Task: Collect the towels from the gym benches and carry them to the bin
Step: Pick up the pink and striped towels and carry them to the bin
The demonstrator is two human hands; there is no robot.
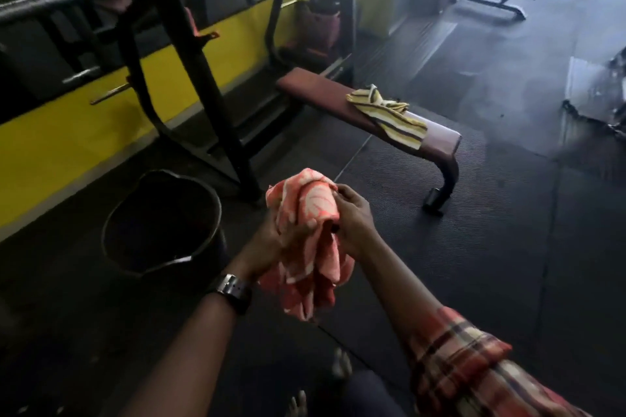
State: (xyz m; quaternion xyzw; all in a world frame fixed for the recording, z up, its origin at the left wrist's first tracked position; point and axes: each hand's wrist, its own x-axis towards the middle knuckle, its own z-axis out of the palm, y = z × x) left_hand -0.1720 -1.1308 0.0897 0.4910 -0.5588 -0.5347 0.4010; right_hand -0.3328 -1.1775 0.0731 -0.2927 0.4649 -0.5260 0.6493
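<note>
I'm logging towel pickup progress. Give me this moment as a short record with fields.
held towel: pink towel, bunched between left hand and right hand
towel left: yellow striped towel, draped on flat bench
bin: black bin on the floor, left of the hands, contents too dark to tell

Towel (pixel 389 115) on bench (pixel 315 86), bin (pixel 162 223) left of it
</note>
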